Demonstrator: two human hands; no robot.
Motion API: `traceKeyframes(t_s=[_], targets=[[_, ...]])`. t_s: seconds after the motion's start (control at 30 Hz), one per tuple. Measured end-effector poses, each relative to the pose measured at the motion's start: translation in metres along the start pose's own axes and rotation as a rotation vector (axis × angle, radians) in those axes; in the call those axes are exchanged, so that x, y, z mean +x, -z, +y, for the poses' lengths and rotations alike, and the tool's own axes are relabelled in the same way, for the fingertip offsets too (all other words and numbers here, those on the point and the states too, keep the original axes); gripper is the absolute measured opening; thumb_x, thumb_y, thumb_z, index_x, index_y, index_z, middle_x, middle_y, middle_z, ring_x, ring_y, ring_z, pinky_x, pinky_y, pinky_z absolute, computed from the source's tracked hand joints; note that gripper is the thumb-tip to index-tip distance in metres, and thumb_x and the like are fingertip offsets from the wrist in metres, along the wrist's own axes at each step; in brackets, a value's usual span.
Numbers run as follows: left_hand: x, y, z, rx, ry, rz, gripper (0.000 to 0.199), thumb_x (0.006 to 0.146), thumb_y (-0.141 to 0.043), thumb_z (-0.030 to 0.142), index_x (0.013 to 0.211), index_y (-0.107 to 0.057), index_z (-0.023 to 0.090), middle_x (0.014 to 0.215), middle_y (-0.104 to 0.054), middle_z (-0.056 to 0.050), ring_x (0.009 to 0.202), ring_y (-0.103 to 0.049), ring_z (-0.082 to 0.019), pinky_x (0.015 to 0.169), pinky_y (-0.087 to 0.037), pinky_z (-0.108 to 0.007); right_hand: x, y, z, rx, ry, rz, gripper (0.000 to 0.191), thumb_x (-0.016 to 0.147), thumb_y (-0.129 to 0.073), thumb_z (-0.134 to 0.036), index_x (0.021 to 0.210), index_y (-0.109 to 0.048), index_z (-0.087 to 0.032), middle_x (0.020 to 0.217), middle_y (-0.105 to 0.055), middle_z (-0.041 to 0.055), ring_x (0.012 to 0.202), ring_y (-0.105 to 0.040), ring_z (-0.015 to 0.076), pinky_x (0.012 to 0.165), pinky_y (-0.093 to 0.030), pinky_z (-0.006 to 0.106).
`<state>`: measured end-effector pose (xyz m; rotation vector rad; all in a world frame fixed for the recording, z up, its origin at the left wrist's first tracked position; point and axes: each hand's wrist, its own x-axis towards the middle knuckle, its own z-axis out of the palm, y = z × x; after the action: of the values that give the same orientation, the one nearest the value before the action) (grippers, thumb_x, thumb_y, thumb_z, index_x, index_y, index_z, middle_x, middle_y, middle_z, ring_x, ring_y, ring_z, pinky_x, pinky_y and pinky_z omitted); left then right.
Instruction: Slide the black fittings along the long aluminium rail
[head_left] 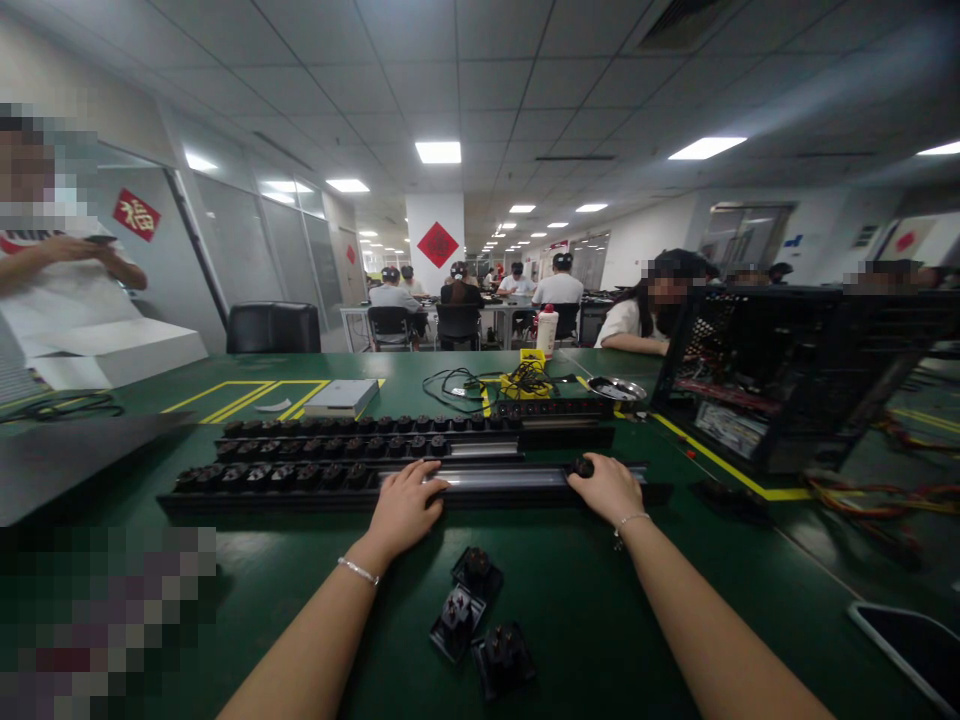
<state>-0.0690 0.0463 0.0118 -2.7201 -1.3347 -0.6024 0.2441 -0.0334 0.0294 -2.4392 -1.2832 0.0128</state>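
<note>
The nearest long black power track rail (487, 482) lies across the table, with several round black socket modules (259, 477) along its left part and a bare shiny channel to their right. My left hand (406, 508) lies over the rail, fingers stretched out at the end of the module row. Near the rail's right end, my right hand (609, 489) has its fingers closed on a round black socket module (582, 466). In front of me, loose socket modules (456, 612) lie on the green table, some with metal prongs facing up.
Two more rails with modules (330, 447) lie behind. A computer case (750, 390) stands right, a metal bowl (619, 390) beside it. Further back are black cables (469, 385), a yellow box (532, 372) and a white box (341, 398). A phone (911, 640) lies front right. People sit beyond.
</note>
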Motion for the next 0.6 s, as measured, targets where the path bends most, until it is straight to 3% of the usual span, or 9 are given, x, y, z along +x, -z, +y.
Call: traceKeyframes(t_s=[0.2,0.33,0.6], targets=[[0.000,0.000,0.000,-0.005,0.000,0.006,0.030,0.077,-0.051,0.029,0.103,-0.062,0.037,0.133,-0.050,0.003,0.125,-0.039,-0.023,0.097,-0.035,-0.044,-0.007,-0.004,-0.002,0.012,-0.004,0.032,0.061,0.077,-0.041,-0.055,0.122,-0.053,-0.016,0.128,-0.052,0.0107,0.123,-0.038,0.0278,0.101,-0.028,0.041],[0.000,-0.001,-0.001,0.002,-0.007,0.006,0.030,0.077,-0.050,0.029,0.104,-0.062,0.037,0.133,-0.049,0.004,0.126,-0.039,-0.023,0.097,-0.035,-0.044,-0.012,-0.010,-0.005,-0.037,-0.030,0.104,0.060,0.078,-0.039,-0.054,0.122,-0.054,-0.016,0.136,-0.044,0.0092,0.130,-0.027,0.0282,0.104,-0.021,0.044],[0.000,-0.001,0.000,-0.003,-0.003,-0.001,0.031,0.077,-0.052,0.029,0.105,-0.061,0.037,0.134,-0.049,0.004,0.126,-0.039,-0.023,0.097,-0.035,-0.045,-0.009,-0.013,-0.001,-0.018,-0.026,0.144,0.058,0.077,-0.040,-0.046,0.123,-0.051,-0.014,0.128,-0.052,0.0094,0.125,-0.035,0.0270,0.103,-0.022,0.041]])
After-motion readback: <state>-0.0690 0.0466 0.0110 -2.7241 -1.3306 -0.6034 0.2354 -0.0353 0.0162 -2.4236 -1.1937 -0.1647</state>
